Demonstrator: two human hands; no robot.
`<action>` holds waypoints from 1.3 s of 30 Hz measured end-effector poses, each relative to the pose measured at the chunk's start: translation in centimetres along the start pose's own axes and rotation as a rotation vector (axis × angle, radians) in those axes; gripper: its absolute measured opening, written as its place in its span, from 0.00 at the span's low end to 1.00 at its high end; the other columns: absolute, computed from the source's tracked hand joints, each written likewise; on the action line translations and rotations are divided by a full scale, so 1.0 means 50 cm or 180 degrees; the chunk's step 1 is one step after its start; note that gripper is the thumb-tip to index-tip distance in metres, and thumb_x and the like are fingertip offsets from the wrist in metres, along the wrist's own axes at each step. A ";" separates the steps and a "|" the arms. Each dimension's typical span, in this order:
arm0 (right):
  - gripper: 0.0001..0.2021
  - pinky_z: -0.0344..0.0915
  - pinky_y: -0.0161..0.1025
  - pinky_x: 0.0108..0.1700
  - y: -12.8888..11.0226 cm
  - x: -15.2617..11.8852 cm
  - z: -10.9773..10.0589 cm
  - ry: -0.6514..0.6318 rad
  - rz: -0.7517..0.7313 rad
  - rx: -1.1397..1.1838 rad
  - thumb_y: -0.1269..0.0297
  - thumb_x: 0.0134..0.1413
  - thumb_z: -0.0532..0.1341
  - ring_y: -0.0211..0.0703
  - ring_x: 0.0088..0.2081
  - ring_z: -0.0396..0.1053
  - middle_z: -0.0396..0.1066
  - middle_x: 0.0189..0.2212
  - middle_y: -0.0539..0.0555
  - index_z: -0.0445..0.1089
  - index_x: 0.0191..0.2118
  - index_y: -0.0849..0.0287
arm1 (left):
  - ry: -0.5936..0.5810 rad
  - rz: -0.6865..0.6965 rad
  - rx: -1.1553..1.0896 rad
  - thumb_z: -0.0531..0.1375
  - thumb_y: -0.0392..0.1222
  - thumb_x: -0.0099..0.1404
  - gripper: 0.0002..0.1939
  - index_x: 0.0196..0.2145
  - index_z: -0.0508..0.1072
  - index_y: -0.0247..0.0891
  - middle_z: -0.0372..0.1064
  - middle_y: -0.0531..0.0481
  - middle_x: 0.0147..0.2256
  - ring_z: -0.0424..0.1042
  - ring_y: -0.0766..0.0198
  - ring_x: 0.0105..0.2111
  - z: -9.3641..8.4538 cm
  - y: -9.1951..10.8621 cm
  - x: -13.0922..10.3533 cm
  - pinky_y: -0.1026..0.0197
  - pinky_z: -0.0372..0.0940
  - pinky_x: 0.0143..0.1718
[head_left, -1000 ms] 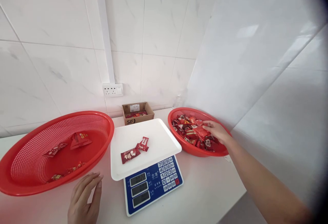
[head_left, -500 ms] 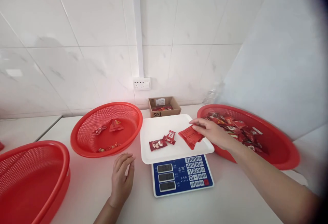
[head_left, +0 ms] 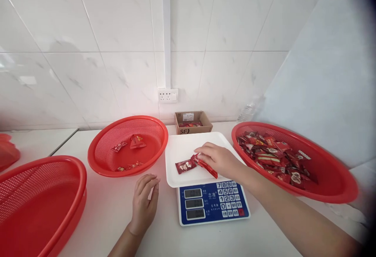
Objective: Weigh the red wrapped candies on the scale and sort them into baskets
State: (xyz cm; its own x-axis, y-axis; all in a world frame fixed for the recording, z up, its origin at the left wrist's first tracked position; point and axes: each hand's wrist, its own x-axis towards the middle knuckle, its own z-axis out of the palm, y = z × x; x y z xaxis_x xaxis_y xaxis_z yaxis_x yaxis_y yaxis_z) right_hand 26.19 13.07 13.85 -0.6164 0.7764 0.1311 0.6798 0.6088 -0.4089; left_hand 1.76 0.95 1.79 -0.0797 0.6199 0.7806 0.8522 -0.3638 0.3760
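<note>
My right hand (head_left: 216, 159) is closed on a red snack packet (head_left: 209, 168), low over the white tray (head_left: 176, 143) of a digital scale (head_left: 202, 206). Beside the held packet, a dark red packet (head_left: 185, 166) with white lettering lies on the tray. A smaller red packet is mostly covered by the fingers. Left of the scale, my left hand (head_left: 145, 200) rests near the table, its fingers loosely curved with a gap to the thumb and nothing in them.
A red basket (head_left: 326, 167) heaped with packets stands on the right. Another red basket (head_left: 98, 147), holding a few packets, sits behind my left hand. A third basket (head_left: 79, 194) is at front left. Behind the tray is a cardboard box (head_left: 194, 130) with red packets.
My right hand has moved left across the tray with the red packet, over the small packet lying there. My left hand keeps its pose. The view has shifted slightly.
</note>
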 end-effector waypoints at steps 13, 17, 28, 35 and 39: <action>0.11 0.51 0.35 0.28 -0.030 0.021 0.030 -0.0856 -0.0185 -0.1287 0.64 0.59 0.54 0.40 0.31 0.66 0.67 0.40 0.53 0.75 0.35 0.54 | 0.0002 0.0001 -0.0019 0.55 0.31 0.64 0.10 0.40 0.71 0.40 0.71 0.46 0.39 0.70 0.59 0.43 -0.001 0.001 0.002 0.55 0.67 0.44; 0.13 0.55 0.35 0.30 -0.006 0.013 -0.009 -0.0691 0.0170 -0.1208 0.65 0.60 0.51 0.39 0.33 0.68 0.67 0.41 0.53 0.74 0.39 0.53 | 0.0003 -0.0006 -0.0045 0.55 0.31 0.64 0.09 0.39 0.71 0.41 0.71 0.46 0.39 0.70 0.59 0.43 -0.002 0.003 0.002 0.56 0.67 0.44; 0.14 0.61 0.38 0.36 0.038 -0.028 -0.036 -0.0772 0.0847 -0.1064 0.61 0.60 0.52 0.46 0.41 0.69 0.66 0.46 0.54 0.70 0.46 0.54 | -0.0061 -0.0058 -0.0046 0.55 0.33 0.64 0.09 0.39 0.72 0.41 0.72 0.47 0.39 0.71 0.59 0.42 0.004 -0.002 -0.002 0.56 0.68 0.44; 0.15 0.58 0.37 0.31 0.051 -0.024 -0.032 -0.0638 0.0864 -0.1106 0.57 0.61 0.49 0.45 0.38 0.70 0.67 0.43 0.53 0.72 0.41 0.53 | -0.0057 -0.0058 -0.0054 0.55 0.33 0.64 0.09 0.39 0.72 0.41 0.72 0.46 0.38 0.71 0.59 0.42 0.006 -0.002 -0.002 0.56 0.68 0.44; 0.20 0.55 0.35 0.30 0.075 0.003 -0.022 -0.0511 0.0786 -0.1184 0.67 0.61 0.45 0.44 0.40 0.69 0.66 0.48 0.54 0.68 0.52 0.48 | -0.0031 -0.0065 -0.0055 0.55 0.33 0.64 0.09 0.38 0.72 0.41 0.72 0.47 0.38 0.71 0.59 0.41 0.004 0.000 -0.001 0.56 0.68 0.43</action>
State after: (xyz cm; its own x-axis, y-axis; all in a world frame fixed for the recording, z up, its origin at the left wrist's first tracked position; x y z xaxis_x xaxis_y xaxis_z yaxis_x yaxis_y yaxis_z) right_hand 29.07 15.63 13.31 -0.4520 0.8882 -0.0827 0.8919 0.4488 -0.0553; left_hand 1.86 1.08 1.64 -0.0919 0.6339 0.7679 0.8414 -0.3630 0.4003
